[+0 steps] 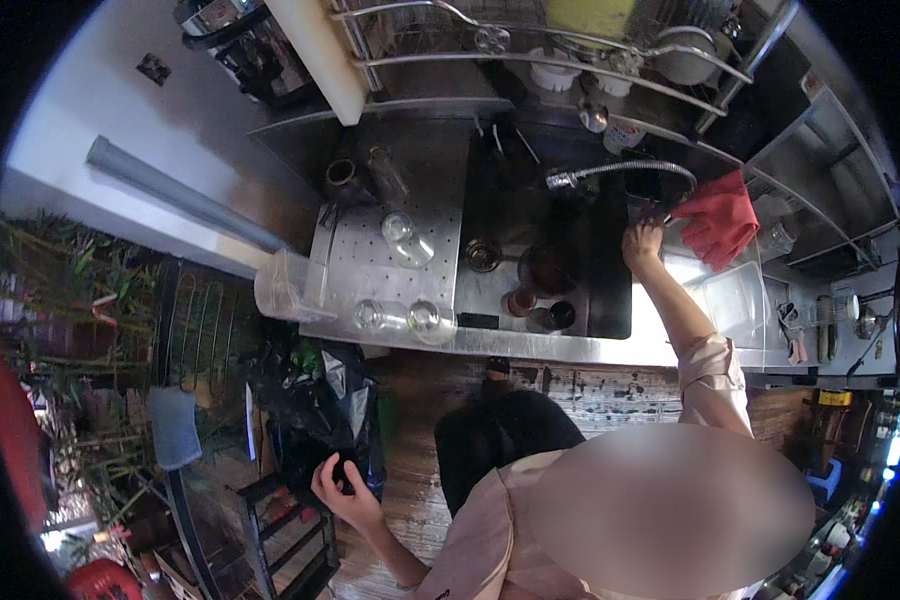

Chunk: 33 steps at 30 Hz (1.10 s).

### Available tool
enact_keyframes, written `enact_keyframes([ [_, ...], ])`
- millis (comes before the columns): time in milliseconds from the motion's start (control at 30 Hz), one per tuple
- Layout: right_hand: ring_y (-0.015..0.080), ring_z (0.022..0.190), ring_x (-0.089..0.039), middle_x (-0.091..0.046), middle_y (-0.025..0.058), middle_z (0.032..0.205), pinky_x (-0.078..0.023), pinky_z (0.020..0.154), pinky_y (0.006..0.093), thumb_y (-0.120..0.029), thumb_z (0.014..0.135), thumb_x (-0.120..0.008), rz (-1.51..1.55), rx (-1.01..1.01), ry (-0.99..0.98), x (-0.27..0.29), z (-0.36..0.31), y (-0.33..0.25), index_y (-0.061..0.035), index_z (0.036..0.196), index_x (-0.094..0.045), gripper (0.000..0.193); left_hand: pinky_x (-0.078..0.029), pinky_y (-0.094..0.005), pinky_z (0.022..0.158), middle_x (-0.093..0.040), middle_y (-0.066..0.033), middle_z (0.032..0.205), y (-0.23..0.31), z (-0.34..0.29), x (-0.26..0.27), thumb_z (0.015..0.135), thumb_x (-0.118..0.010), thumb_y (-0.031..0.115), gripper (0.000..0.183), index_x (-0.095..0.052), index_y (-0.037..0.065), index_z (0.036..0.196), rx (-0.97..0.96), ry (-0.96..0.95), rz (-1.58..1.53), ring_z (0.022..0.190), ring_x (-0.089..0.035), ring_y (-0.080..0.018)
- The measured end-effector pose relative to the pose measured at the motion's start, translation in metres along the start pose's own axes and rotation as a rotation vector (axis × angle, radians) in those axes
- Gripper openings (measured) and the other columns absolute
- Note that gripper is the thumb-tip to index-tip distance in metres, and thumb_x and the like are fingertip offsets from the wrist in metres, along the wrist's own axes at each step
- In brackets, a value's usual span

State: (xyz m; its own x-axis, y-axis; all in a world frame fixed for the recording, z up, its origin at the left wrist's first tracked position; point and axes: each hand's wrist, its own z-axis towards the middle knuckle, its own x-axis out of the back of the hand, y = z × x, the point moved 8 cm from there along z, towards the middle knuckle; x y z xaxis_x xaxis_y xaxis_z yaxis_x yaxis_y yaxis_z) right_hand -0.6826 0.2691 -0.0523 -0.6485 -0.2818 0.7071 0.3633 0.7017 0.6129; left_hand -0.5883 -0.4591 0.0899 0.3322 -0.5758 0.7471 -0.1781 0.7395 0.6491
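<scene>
My right hand reaches over the right side of the sink. Its fingers close at the base of the tap, apparently on the handle, which they mostly hide. Beside that hand hangs a red cloth. Down at the left, my left hand is held out low with curved, parted fingers; a dark gap shows between thumb and fingers, and I see nothing held. It is nearest a black plastic bag. In the sink stand a small reddish-brown glass and a dark cup.
Several clear glasses, one lying tilted, and a dark mug occupy the perforated drainboard. A clear plastic container sits at its left end. Above runs a metal rack with dishes. A black metal frame stands below my left hand.
</scene>
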Motion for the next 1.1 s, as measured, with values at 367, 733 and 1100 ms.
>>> enact_keyframes([
  [367, 0.0319, 0.113, -0.068, -0.07, 0.015, 0.122, -0.056, 0.094, 0.0505, -0.021, 0.097, -0.063, 1.274, -0.135, 0.0, 0.031, 0.028, -0.067, -0.0007, 0.125, -0.066, 0.035, -0.046, -0.0339, 0.062, -0.06, -0.0083, 0.073, 0.186, 0.096, -0.092, 0.093, -0.07, 0.001, 0.014, -0.062, 0.001, 0.081, -0.519, -0.543, -0.501, 0.065, -0.055, -0.0197],
  [733, 0.0252, 0.102, -0.068, -0.069, 0.0149, 0.109, -0.053, 0.094, 0.0362, 0.003, 0.084, -0.066, 2.051, -0.881, 0.582, -0.014, -0.019, -0.061, 0.0032, 0.117, -0.061, 0.033, -0.046, -0.0295, 0.058, -0.061, -0.0005, 0.075, 0.29, -0.018, -0.511, 0.105, -0.059, 0.033, 0.025, -0.06, 0.012, 0.092, 1.224, -0.961, -1.201, 0.059, -0.054, -0.014],
  [1100, 0.0264, 0.124, -0.056, -0.062, 0.0152, 0.135, -0.044, 0.106, 0.0373, -0.012, 0.091, -0.08, 2.213, -0.567, 0.875, -0.126, 0.054, 0.061, 0.0039, 0.135, -0.057, 0.052, -0.035, -0.0309, 0.045, -0.056, -0.003, 0.079, 0.23, -0.007, -0.607, 0.096, -0.059, 0.02, 0.015, -0.059, 0.014, 0.111, 0.741, -0.95, -0.795, 0.057, -0.053, -0.0143],
])
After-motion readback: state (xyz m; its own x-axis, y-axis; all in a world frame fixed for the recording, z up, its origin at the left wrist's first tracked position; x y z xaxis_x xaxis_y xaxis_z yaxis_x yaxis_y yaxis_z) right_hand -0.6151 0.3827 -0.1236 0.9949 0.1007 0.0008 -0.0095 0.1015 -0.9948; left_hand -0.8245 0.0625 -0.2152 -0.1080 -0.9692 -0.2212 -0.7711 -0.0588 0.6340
